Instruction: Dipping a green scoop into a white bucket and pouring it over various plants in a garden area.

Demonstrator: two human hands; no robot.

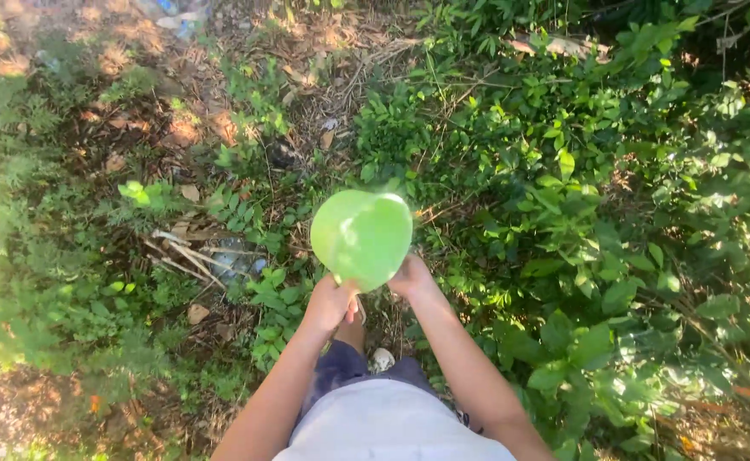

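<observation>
A large, round, bright green leaf (362, 236) is held flat in front of me, its face turned up toward the camera. My left hand (330, 303) grips its lower left edge near the stalk. My right hand (411, 277) grips its lower right edge. Both arms reach forward from the bottom of the view. Below the leaf I see my dark shorts, white shirt and one foot on the ground.
Dense green shrubs (580, 213) fill the right half. Dry leaves and bare soil (178, 128) lie at upper left, with dry sticks (187, 256) and low weeds (272, 307) to the left of my hands. Scraps of litter lie at the top.
</observation>
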